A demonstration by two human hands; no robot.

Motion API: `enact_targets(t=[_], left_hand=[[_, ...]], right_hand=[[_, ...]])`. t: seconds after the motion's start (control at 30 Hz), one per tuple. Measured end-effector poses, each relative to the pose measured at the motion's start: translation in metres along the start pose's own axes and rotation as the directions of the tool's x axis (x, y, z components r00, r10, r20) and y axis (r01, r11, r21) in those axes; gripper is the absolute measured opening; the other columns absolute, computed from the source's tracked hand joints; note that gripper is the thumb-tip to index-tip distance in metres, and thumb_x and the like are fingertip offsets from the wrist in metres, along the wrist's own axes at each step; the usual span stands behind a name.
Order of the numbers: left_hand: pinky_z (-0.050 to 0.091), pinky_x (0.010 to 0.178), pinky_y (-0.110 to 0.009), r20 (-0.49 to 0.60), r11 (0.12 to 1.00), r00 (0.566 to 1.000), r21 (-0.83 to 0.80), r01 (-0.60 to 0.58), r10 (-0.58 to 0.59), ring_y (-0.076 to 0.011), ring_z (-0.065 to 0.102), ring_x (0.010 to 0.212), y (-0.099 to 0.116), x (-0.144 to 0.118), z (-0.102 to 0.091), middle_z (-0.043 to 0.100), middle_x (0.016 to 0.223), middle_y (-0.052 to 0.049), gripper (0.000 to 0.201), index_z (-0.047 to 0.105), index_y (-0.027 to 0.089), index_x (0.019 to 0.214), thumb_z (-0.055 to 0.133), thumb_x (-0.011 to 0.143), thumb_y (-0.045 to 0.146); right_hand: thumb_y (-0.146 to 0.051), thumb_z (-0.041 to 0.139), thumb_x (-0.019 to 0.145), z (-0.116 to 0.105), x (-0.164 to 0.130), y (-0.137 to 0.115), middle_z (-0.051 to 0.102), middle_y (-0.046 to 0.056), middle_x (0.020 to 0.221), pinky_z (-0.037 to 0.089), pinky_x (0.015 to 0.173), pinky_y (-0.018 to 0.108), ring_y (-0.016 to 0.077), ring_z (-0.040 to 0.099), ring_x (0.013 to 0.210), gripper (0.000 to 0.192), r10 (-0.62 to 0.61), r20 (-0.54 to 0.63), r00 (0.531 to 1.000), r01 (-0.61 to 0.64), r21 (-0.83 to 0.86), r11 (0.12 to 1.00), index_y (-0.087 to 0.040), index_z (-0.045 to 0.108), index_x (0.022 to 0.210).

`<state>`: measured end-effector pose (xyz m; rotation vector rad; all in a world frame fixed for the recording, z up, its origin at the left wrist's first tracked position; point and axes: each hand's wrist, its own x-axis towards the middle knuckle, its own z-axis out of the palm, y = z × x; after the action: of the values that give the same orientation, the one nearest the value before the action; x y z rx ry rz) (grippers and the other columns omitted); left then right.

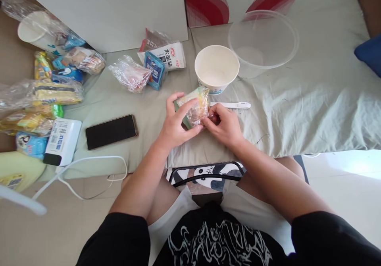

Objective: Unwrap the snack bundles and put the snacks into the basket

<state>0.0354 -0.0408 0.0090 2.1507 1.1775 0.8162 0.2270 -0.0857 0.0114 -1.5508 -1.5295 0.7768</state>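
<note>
A small snack packet [199, 106] in clear, crinkled wrapping, with yellow and green showing, is between my hands just in front of the paper bowl. My left hand [177, 121] grips it from the left, fingers over the top and thumb below. At its lower right edge, my right hand [224, 124] pinches the wrapping; what exactly lies under those fingertips is hidden. Behind the right hand lies a slim white plastic tool [235, 105], partly covered. The white paper bowl [216, 68] stands upright with its inside bare.
A clear plastic tub [263, 45] stands right of the bowl, before a red-and-white carton [238, 0]. Several snack packets [154, 65] lie left of the bowl. A phone [111, 132], white power bank [63, 141], cable [98, 158] and more wrapped snacks [56, 91] are farther left.
</note>
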Motion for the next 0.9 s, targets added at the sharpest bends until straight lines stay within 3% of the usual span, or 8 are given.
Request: enact_targets(t=[0.2, 0.33, 0.43, 0.53, 0.63, 0.73, 0.8, 0.9], left_hand=[[0.038, 0.125, -0.053, -0.102, 0.996, 0.995, 0.086, 0.002, 0.007, -0.0335, 0.04, 0.15, -0.001, 0.002, 0.001, 0.042, 0.15, -0.011, 0.022, 0.073, 0.026, 0.101, 0.078, 0.083, 0.037], [0.042, 0.123, -0.051, -0.202, 0.993, 0.978, 0.095, 0.072, -0.052, -0.0333, 0.042, 0.15, -0.008, 0.005, -0.002, 0.047, 0.144, -0.01, 0.02, 0.076, 0.024, 0.094, 0.075, 0.088, 0.043], [0.047, 0.119, -0.048, -0.276, 0.996, 0.959, 0.055, 0.075, -0.057, -0.0315, 0.047, 0.145, -0.016, 0.006, -0.002, 0.051, 0.138, -0.009, 0.025, 0.078, 0.023, 0.092, 0.073, 0.09, 0.047], [0.051, 0.114, -0.045, -0.32, 0.998, 0.946, 0.024, 0.059, -0.048, -0.0292, 0.054, 0.138, -0.024, 0.006, -0.001, 0.054, 0.135, -0.009, 0.03, 0.079, 0.022, 0.094, 0.07, 0.092, 0.051], [0.056, 0.105, -0.043, -0.374, 0.999, 0.926, 0.007, 0.046, -0.04, -0.0288, 0.057, 0.133, -0.029, 0.005, -0.001, 0.055, 0.135, -0.01, 0.036, 0.079, 0.021, 0.095, 0.067, 0.093, 0.056], [0.058, 0.099, -0.04, -0.429, 0.999, 0.902, -0.001, 0.04, -0.037, -0.0281, 0.059, 0.13, -0.029, 0.005, 0.0, 0.055, 0.135, -0.01, 0.037, 0.076, 0.022, 0.096, 0.066, 0.093, 0.057], [0.056, 0.102, -0.042, -0.46, 1.0, 0.888, -0.011, -0.01, 0.003, -0.0279, 0.059, 0.129, -0.027, 0.006, 0.003, 0.055, 0.132, -0.01, 0.036, 0.071, 0.024, 0.104, 0.067, 0.092, 0.058], [0.048, 0.114, -0.049, -0.513, 0.993, 0.855, -0.038, -0.108, 0.073, -0.0285, 0.055, 0.134, -0.023, 0.007, 0.01, 0.054, 0.134, -0.01, 0.051, 0.055, 0.028, 0.124, 0.072, 0.088, 0.06]], right_hand=[[-0.035, 0.055, 0.092, -0.013, -0.001, 0.005, 0.062, 0.004, 0.081, 0.045, 0.072, 0.035, 0.019, 0.054, 0.074, 0.012, -0.181, -0.077, 0.98, 0.175, -0.076, 0.982, -0.024, 0.053, 0.086], [-0.027, 0.055, 0.092, -0.029, -0.001, 0.02, 0.067, 0.01, 0.096, 0.046, 0.086, 0.045, 0.0275, 0.059, 0.091, 0.009, -0.196, -0.202, 0.96, 0.111, -0.371, 0.922, -0.023, 0.062, 0.096], [-0.027, 0.06, 0.089, -0.035, 0.0, 0.034, 0.069, 0.013, 0.115, 0.045, 0.091, 0.05, 0.0334, 0.059, 0.106, 0.021, -0.174, -0.184, 0.967, 0.049, -0.537, 0.842, -0.023, 0.068, 0.107], [-0.03, 0.059, 0.091, -0.038, 0.0, 0.04, 0.071, 0.013, 0.112, 0.046, 0.09, 0.049, 0.0337, 0.06, 0.108, 0.016, -0.172, -0.128, 0.977, 0.07, -0.568, 0.82, -0.022, 0.069, 0.101], [-0.034, 0.056, 0.094, -0.039, -0.004, 0.032, 0.072, 0.011, 0.097, 0.048, 0.08, 0.041, 0.0267, 0.064, 0.09, 0.016, -0.157, -0.087, 0.984, 0.099, -0.465, 0.88, -0.021, 0.066, 0.093], [-0.037, 0.051, 0.099, -0.031, -0.012, 0.015, 0.068, 0.005, 0.081, 0.048, 0.066, 0.034, 0.0195, 0.062, 0.07, 0.018, -0.108, -0.032, 0.994, 0.1, -0.192, 0.976, -0.022, 0.06, 0.095], [-0.043, 0.044, 0.105, -0.018, -0.016, 0.004, 0.07, 0.003, 0.081, 0.051, 0.068, 0.032, 0.0182, 0.066, 0.071, 0.023, -0.121, 0.04, 0.992, 0.118, 0.071, 0.99, -0.023, 0.057, 0.101], [-0.053, 0.039, 0.108, 0.005, -0.015, -0.006, 0.075, 0.006, 0.098, 0.057, 0.077, 0.034, 0.019, 0.074, 0.086, 0.032, -0.196, 0.156, 0.968, 0.127, 0.373, 0.919, -0.024, 0.053, 0.112]])
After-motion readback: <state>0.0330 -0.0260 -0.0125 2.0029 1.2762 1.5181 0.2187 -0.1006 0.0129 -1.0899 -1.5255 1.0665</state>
